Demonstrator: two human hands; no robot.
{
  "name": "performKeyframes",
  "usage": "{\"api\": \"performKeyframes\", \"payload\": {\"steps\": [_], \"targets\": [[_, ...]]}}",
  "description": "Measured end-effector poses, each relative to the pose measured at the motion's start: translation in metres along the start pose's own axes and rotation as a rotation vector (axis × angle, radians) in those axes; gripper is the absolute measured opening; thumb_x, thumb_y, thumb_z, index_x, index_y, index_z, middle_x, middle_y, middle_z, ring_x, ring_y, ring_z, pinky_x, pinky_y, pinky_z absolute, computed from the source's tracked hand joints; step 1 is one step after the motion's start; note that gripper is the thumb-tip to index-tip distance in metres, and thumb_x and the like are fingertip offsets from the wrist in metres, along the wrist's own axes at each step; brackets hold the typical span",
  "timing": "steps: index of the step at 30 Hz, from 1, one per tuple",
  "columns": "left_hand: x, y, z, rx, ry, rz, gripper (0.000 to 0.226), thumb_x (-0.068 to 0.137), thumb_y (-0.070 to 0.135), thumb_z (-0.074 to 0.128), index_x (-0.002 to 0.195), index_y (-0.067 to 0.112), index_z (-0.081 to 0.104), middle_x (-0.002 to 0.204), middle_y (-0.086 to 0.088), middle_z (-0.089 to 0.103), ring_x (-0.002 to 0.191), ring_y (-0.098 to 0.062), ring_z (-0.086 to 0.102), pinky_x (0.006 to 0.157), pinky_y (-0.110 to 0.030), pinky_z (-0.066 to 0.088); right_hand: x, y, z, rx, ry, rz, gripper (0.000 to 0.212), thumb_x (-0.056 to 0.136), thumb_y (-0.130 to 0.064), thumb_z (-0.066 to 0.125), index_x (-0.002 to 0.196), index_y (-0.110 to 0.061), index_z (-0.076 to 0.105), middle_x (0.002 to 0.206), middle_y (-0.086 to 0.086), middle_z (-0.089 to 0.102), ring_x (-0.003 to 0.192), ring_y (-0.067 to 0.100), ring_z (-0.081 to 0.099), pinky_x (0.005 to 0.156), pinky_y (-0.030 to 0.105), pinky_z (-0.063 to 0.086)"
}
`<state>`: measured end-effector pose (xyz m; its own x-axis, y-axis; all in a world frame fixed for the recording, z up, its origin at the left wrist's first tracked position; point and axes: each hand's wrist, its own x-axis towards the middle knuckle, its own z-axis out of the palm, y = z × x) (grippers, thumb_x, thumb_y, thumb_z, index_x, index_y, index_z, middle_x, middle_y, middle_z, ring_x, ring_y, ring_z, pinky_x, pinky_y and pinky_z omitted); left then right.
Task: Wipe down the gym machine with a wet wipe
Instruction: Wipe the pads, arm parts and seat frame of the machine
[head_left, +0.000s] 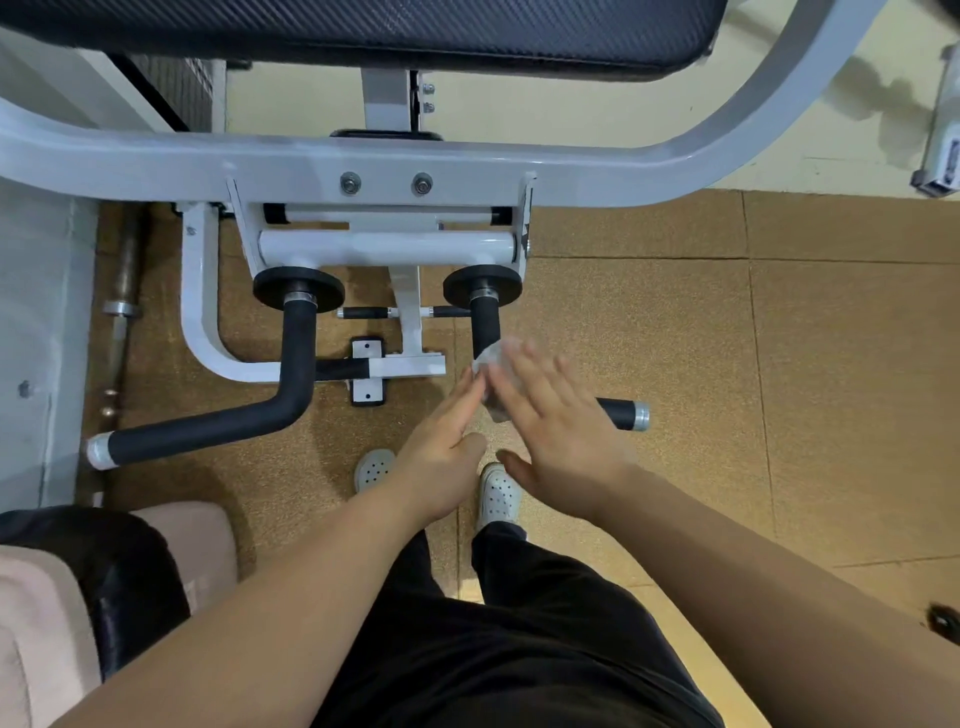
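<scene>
Wipe (492, 370) on R handle (485, 326)

the gym machine (384, 161) is built of white-painted tube, with a wide curved bar (130, 150) across the front and a black textured pad (363, 31) above it. two black padded handles are hung from black discs (298, 288); each runs down, bends outward and ends in a silver cap. the left handle (298, 353) is fully seen. the wet wipe (491, 364), whitish and crumpled, is pressed against the bend of the right handle (485, 325), partly covered by the flat right hand (561, 421) and touched by the fingers (462, 400) of the left hand (441, 462).
</scene>
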<state>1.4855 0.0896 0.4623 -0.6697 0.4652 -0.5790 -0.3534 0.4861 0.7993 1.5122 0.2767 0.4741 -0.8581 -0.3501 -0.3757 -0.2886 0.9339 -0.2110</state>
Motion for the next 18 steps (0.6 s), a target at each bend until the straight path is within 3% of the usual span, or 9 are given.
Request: {"api": "performKeyframes", "payload": {"steps": [4,7,9,13,15,16,18], "targets": [[0.01,0.001,-0.006,-0.147,0.046,-0.064,0.076,0.094,0.007,0.039,0.158,0.042,0.021,0.165,0.015,0.024,0.15,0.002,0.021,0.126,-0.036,0.021,0.0,-0.003,0.01,-0.123,-0.078,-0.054,0.102,0.094,-0.05,0.062,0.164,-0.009,0.0,0.171,0.015,-0.01,0.159,0.032,0.003,0.128,0.047,0.0],[0.017,0.008,-0.01,-0.222,0.044,-0.085,0.074,0.098,0.0,0.037,0.16,0.038,0.019,0.166,0.014,0.022,0.149,0.004,0.019,0.124,-0.029,0.017,0.026,-0.012,0.003,-0.16,-0.11,-0.024,0.104,0.098,-0.056,0.051,0.16,-0.003,-0.013,0.166,0.022,-0.024,0.156,0.035,-0.017,0.128,0.047,-0.007],[0.023,0.013,-0.011,-0.26,0.103,-0.091,0.072,0.1,0.001,0.037,0.16,0.036,0.019,0.165,0.015,0.024,0.144,0.007,0.021,0.121,-0.025,0.017,0.051,-0.015,-0.003,-0.213,-0.119,-0.018,0.1,0.099,-0.053,0.048,0.159,0.0,-0.012,0.166,0.023,-0.024,0.154,0.036,-0.024,0.128,0.048,-0.008],[0.029,0.019,-0.012,-0.254,0.251,-0.099,0.063,0.102,0.007,0.037,0.158,0.033,0.029,0.161,0.009,0.034,0.146,-0.002,0.03,0.114,-0.021,0.025,0.079,-0.008,-0.01,-0.238,-0.1,-0.012,0.082,0.101,-0.041,0.042,0.162,-0.002,0.003,0.17,0.019,-0.012,0.156,0.034,-0.019,0.127,0.047,-0.01],[0.027,0.016,-0.01,-0.235,0.233,-0.073,0.062,0.1,0.007,0.038,0.156,0.033,0.035,0.156,0.01,0.041,0.136,0.008,0.041,0.104,-0.011,0.032,0.067,-0.005,-0.011,-0.201,-0.095,-0.027,0.084,0.101,-0.043,0.045,0.163,-0.005,0.001,0.171,0.015,-0.012,0.157,0.031,-0.017,0.127,0.045,-0.011],[0.025,0.014,-0.009,-0.242,0.213,-0.066,0.06,0.1,0.01,0.039,0.155,0.034,0.036,0.155,0.012,0.042,0.131,0.013,0.043,0.104,-0.01,0.034,0.055,-0.004,-0.009,-0.168,-0.081,-0.035,0.088,0.1,-0.045,0.048,0.163,-0.006,-0.001,0.171,0.015,-0.012,0.158,0.031,-0.014,0.127,0.044,-0.011],[0.018,0.011,-0.007,-0.264,0.168,-0.054,0.061,0.096,0.026,0.043,0.155,0.035,0.036,0.159,0.011,0.039,0.14,0.008,0.037,0.12,-0.026,0.03,0.023,-0.007,-0.004,-0.102,-0.03,-0.046,0.097,0.095,-0.049,0.059,0.162,-0.004,0.006,0.171,0.019,0.0,0.159,0.033,0.003,0.127,0.044,-0.003]]}}
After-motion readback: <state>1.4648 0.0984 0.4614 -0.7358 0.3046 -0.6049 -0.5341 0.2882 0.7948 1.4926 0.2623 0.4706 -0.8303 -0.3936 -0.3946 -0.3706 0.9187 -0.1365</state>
